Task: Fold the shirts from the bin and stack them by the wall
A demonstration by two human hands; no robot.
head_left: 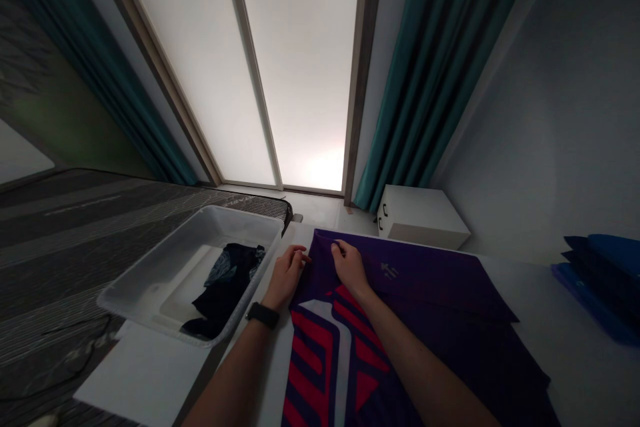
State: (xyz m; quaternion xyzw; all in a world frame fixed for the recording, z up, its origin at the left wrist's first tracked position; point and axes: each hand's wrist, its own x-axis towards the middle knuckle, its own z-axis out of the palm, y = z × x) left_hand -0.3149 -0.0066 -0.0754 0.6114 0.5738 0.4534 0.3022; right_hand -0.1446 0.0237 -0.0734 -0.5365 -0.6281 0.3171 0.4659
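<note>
A dark purple garment [430,280] lies spread and partly folded on a white table [530,280]. It carries red stripes, a white band and a small grey logo; its exact kind is unclear. My right hand [349,265] rests on its far left part, fingers curled in and gripping a bit of the cloth. Beside the garment's left edge is my left hand [287,273], with loosely bent fingers, slightly apart, and fingertips touching the edge. A dark watch sits on my left wrist.
Left of the table stands a translucent plastic bin [150,273] holding dark clothes [227,293]. Folded blue clothes [607,287] are stacked at the right. Behind the table are a white drawer cabinet [425,213], teal curtains [425,80] and frosted sliding doors [305,67].
</note>
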